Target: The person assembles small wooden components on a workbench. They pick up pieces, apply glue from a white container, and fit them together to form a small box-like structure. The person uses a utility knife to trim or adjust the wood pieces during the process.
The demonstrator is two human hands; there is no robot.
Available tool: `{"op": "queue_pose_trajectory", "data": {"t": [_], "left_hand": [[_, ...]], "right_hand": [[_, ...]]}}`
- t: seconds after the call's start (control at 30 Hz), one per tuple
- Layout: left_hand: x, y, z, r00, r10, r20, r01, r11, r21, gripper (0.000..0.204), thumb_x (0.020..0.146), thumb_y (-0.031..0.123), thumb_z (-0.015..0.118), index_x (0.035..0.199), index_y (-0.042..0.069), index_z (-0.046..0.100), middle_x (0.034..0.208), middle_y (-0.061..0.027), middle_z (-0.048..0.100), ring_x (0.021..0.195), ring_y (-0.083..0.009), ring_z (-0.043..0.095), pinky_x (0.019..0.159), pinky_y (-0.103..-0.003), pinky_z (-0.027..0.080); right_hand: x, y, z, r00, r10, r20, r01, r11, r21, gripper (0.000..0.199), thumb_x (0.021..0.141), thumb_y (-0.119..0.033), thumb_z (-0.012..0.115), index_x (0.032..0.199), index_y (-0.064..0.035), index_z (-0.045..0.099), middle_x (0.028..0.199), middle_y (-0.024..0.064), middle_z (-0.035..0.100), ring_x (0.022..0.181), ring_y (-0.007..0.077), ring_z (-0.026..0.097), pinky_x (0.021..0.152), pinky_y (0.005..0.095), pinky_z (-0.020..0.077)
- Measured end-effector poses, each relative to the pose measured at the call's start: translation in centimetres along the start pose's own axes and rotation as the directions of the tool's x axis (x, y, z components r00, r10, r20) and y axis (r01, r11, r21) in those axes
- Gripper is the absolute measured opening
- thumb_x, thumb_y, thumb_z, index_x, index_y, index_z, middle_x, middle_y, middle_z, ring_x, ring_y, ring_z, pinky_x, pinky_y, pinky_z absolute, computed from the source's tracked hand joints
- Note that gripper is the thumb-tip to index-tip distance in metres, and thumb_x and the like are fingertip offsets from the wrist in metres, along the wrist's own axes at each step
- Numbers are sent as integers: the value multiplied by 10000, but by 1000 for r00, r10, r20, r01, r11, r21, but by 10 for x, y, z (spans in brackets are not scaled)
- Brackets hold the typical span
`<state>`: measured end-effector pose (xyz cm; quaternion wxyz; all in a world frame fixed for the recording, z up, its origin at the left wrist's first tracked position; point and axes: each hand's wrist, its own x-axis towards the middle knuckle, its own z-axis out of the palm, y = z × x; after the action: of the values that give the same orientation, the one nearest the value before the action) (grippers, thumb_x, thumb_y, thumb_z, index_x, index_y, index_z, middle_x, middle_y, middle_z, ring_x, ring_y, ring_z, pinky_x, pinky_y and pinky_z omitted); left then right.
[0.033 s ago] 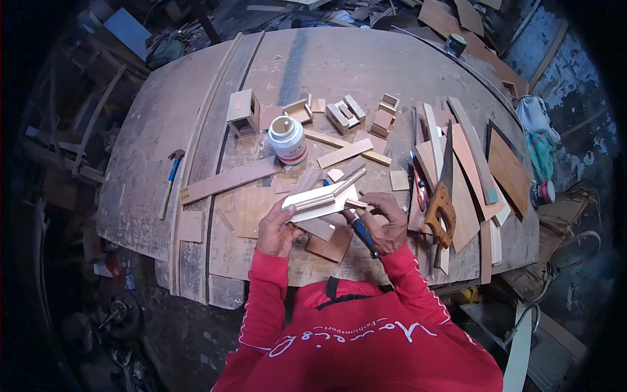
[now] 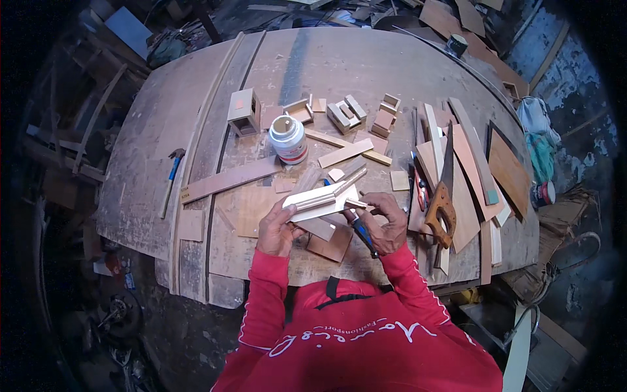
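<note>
A pale flat wooden piece [image 2: 320, 210] with thin moulding strips [image 2: 333, 193] along its top is held over the near part of the workbench. My left hand [image 2: 277, 230] grips its left end, thumb on top. My right hand [image 2: 385, 225] is closed at the other end, its fingertips around a short wooden strip [image 2: 354, 204] that meets the piece. Against the right palm shows a blue-and-black tool handle [image 2: 363, 236]; whether the hand grips it or it lies beneath, I cannot tell. Below the hands lies a brown wooden block [image 2: 330, 244].
An open white glue jar [image 2: 287, 140] stands beyond my left hand, near small wooden box shapes [image 2: 346, 114]. A handsaw [image 2: 442, 212] lies on boards at the right. At the left are a hammer [image 2: 171, 183] and a long plank [image 2: 232, 178] on the workbench [image 2: 339, 59].
</note>
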<state>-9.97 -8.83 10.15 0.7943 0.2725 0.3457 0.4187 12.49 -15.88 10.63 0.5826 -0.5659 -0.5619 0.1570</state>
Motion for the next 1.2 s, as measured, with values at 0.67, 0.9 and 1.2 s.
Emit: {"op": "queue_pose_trajectory", "data": {"t": [0.67, 0.9, 1.2], "left_hand": [[8, -11, -14, 1000, -4, 21, 2, 996, 91, 480, 906, 155, 524, 1333, -30, 407, 1222, -164, 551, 1044, -272, 607, 810, -404, 559], [6, -9, -2, 998, -24, -58, 22, 999, -26, 426, 886, 101, 565, 1287, -1, 461, 1075, -105, 609, 853, -178, 643, 567, -272, 533], [5, -9, -7, 999, -24, -35, 23, 1000, -12, 417, 891, 108, 559, 1286, 7, 470, 1100, -114, 607, 881, -193, 640, 624, -302, 548]], "right_hand": [[0, 3, 5, 996, -71, 56, 77, 991, -110, 213, 701, -57, 704, 904, -47, 640, 934, 103, 606, 850, 259, 547, 734, 342, 449], [1, 5, 5, 993, -83, 79, 92, 988, -125, 218, 705, -54, 699, 915, -48, 641, 935, 105, 606, 863, 265, 553, 749, 352, 453], [-3, -1, 2, 1000, 12, 27, -9, 994, -109, 393, 683, -88, 717, 1048, -40, 580, 957, 96, 567, 812, 207, 543, 632, 300, 460]]}}
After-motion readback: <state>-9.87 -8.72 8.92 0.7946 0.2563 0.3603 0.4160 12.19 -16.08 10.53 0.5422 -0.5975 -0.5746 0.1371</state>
